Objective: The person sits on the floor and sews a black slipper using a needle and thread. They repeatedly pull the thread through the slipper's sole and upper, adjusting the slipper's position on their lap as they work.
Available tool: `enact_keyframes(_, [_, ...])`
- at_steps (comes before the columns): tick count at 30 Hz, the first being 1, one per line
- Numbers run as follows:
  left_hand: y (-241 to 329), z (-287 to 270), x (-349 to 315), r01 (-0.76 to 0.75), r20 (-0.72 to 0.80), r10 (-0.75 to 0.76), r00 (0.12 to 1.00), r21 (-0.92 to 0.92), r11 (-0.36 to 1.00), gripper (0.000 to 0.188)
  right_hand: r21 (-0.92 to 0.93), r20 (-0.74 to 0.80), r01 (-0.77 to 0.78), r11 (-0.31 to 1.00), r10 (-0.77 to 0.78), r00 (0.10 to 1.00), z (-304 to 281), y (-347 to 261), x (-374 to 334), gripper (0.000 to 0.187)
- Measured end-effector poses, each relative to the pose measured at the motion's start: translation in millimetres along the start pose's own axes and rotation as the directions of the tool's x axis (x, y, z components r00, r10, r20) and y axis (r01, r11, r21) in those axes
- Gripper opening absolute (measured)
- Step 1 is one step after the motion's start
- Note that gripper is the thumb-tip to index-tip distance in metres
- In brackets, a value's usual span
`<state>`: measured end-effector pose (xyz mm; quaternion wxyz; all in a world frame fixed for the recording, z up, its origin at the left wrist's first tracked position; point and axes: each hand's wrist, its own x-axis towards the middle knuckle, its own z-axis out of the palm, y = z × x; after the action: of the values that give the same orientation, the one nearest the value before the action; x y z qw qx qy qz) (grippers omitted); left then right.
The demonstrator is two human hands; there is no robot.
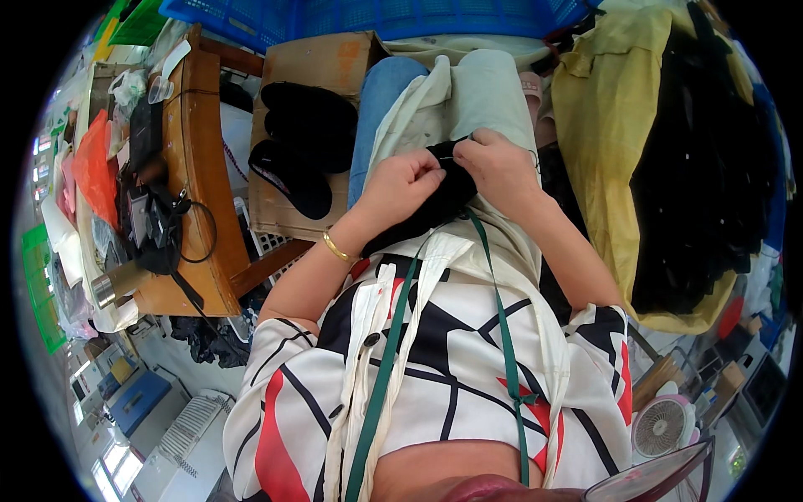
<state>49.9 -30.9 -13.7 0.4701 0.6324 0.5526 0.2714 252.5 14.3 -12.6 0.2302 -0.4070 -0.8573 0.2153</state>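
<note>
A black cloth piece (447,188) lies across my lap, over a cream cloth (416,113) on my legs. My left hand (401,191) is closed, pinching the piece's left upper edge between thumb and fingers. On the other side, my right hand (499,171) also pinches the upper edge, fingertips pressed together. A short whitish line, perhaps a thread or needle, shows on the black cloth between my fingertips. The piece's full shape is hidden by my hands and forearms. Several black shoes (290,178) rest on a flattened cardboard box (322,58) to the left of my legs.
A yellow sack (598,125) full of black pieces (703,176) stands close on my right. At left is a wooden table (186,167) with a black bag (155,222) and plastic bags. A blue crate (335,18) lies ahead, and a fan (662,425) stands at lower right.
</note>
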Motion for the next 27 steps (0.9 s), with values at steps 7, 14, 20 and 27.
enact_keyframes(7, [-12.5,-8.1,11.4,0.322,0.084,-0.313,0.946,-0.361,0.875,0.012,0.074,0.013,0.059,0.996,-0.06,0.998,10.6,6.3,6.0,0.007])
enact_keyframes(14, [-27.5,15.3,6.5,0.155,-0.01,-0.168,0.986,-0.33,0.931,0.012,0.41,-0.1,0.058,0.91,-0.018,0.995,28.1,3.4,4.0,0.006])
enact_keyframes(20, [-4.5,12.5,-0.8,-0.067,-0.2,0.093,0.975,0.133,0.989,0.012,0.982,0.136,-0.187,0.035,0.556,0.82,-44.8,64.2,-6.1,0.012])
enact_keyframes(27, [-4.6,13.8,5.4,-0.192,-0.168,0.226,0.96,0.197,0.962,0.01,0.868,-0.304,0.461,0.183,0.931,0.202,-216.1,219.3,-87.8,0.021])
